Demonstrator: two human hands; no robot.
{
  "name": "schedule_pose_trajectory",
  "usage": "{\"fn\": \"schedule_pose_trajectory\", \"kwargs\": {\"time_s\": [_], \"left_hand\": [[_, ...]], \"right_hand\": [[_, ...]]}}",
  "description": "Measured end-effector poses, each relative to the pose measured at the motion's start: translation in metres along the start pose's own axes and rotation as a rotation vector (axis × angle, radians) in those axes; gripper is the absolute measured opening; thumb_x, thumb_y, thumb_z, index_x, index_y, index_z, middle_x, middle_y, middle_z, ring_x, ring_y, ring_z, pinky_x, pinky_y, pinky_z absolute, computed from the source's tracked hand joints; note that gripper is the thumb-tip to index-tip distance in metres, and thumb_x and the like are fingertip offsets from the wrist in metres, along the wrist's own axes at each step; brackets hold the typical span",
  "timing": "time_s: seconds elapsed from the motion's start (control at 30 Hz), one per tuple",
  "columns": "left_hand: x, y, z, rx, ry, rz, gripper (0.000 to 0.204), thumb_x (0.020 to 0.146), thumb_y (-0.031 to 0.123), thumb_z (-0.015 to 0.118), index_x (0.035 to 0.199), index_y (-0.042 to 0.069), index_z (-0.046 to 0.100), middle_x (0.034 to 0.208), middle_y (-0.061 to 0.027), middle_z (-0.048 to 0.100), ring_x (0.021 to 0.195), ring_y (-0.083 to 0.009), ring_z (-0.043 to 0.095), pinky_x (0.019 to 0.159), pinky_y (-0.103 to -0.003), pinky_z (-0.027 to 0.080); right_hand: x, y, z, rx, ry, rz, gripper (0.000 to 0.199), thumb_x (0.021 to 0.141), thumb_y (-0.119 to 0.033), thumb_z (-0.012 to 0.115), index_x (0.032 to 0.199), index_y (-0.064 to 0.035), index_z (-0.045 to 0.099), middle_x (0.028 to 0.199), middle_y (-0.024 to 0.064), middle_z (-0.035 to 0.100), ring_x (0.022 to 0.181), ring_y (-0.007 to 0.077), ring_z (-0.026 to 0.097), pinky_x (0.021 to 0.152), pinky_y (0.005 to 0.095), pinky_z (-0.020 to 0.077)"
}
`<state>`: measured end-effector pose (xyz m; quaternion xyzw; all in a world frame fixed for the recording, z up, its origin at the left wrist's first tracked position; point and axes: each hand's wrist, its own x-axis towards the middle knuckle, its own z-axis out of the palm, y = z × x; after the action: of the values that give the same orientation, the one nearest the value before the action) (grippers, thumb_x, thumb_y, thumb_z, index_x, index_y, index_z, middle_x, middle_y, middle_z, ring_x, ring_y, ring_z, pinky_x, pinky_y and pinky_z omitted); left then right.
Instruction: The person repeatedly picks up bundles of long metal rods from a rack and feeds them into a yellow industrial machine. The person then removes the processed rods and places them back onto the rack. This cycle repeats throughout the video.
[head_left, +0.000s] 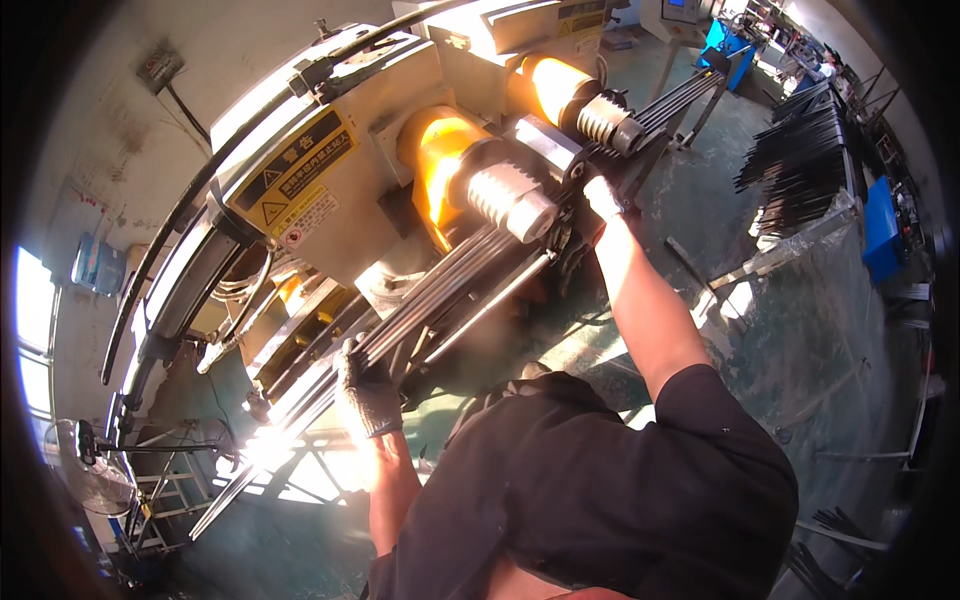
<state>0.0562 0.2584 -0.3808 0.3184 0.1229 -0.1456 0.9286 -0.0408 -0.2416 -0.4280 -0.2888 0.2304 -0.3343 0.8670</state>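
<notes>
A bundle of long thin metal rods [428, 305] runs slantwise under the grooved steel rollers of a large machine [370, 190]. My left hand [366, 400], in a pale knit glove, is closed around the bundle's lower left stretch. Past the hand, the rod ends stick out over the floor in bright glare. My right arm reaches far forward. The gloved right hand [603, 198] is at the machine beside the nearer grooved roller [512, 203] and the farther one [608, 122]. Glare and dark parts hide its fingers, so its grip does not show.
Yellow housings [438, 165] sit behind the rollers. A yellow and black warning label [300, 165] marks the machine's side. More dark rods lie on a rack [805, 160] at right, near a blue box [882, 230]. A fan [95, 465] stands at lower left.
</notes>
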Motion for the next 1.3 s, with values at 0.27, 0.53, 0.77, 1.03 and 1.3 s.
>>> {"fn": "schedule_pose_trajectory", "kwargs": {"time_s": [0.27,0.53,0.77,1.03,1.3], "left_hand": [[0.015,0.000,-0.006,0.041,-0.128,-0.088,0.046,0.110,0.027,0.045,0.147,-0.001,0.050,0.154,-0.0174,0.051,0.144,-0.0313,0.045,0.125,-0.050,0.028],[0.036,0.056,-0.056,-0.128,0.162,0.098,0.043,0.106,0.015,0.056,0.145,-0.001,0.051,0.145,-0.0144,0.060,0.135,-0.0249,0.055,0.123,-0.042,0.036],[0.037,0.001,-0.057,0.817,-0.069,0.514,0.031,0.100,0.015,0.064,0.126,-0.001,0.067,0.127,-0.0178,0.070,0.120,-0.0298,0.066,0.108,-0.046,0.051],[0.026,0.037,-0.054,-0.247,0.174,0.058,0.044,0.107,0.027,0.053,0.140,-0.002,0.056,0.144,-0.0175,0.061,0.134,-0.0303,0.055,0.115,-0.048,0.044],[0.029,0.035,-0.049,0.066,0.245,0.234,0.028,0.103,0.015,0.061,0.128,0.002,0.062,0.120,-0.0091,0.070,0.105,-0.0167,0.068,0.081,-0.030,0.058]], "right_hand": [[0.074,-0.001,-0.070,-1.944,0.211,-0.315,0.036,0.087,-0.040,0.065,0.097,-0.0081,0.076,0.099,0.0189,0.075,0.098,0.0379,0.073,0.086,0.0477,0.0583],[0.104,0.016,-0.122,-1.992,0.253,-0.402,0.037,0.081,-0.041,0.068,0.094,-0.0073,0.076,0.095,0.0196,0.076,0.095,0.0392,0.073,0.083,0.0489,0.0584],[0.008,0.012,-0.003,-1.717,0.317,-0.446,0.030,0.092,-0.030,0.063,0.095,-0.0026,0.073,0.087,0.0221,0.073,0.086,0.0375,0.072,0.074,0.0474,0.0565],[-0.053,0.011,0.007,-0.208,0.213,-0.172,0.037,0.108,-0.032,0.050,0.123,-0.0048,0.069,0.117,0.0124,0.073,0.111,0.0291,0.068,0.099,0.0452,0.0524],[-0.085,-0.002,-0.031,-0.264,0.314,-0.145,0.038,0.109,-0.033,0.051,0.130,-0.0060,0.067,0.105,0.0071,0.062,0.097,0.0233,0.057,0.089,0.0388,0.0443]]}}
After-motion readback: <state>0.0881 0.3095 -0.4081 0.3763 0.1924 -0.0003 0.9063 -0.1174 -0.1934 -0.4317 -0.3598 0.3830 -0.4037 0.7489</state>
